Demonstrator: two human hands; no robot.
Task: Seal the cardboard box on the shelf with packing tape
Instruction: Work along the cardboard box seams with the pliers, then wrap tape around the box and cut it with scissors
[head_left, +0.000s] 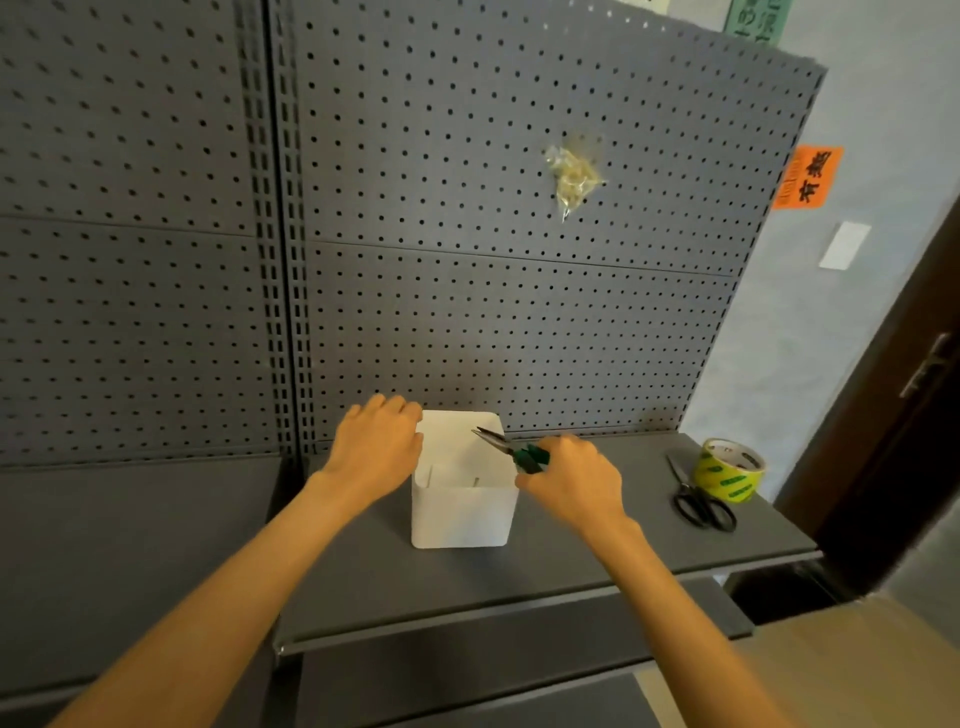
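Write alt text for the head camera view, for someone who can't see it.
Two bare hands work at a white box on a grey shelf: the left hand rests on its top left edge, the right hand holds green-handled pliers over it. A tape roll and black scissors lie to the right, before a pegboard.

We look forward and down from a single head-worn, wide-angle camera, facing a grey pegboard (519, 312) square on; its lines bow towards the frame edges; the shelf (597, 551) sits close below us, both forearms reaching in from the bottom edge; a wall and a dark door (893, 415) close off the right side.
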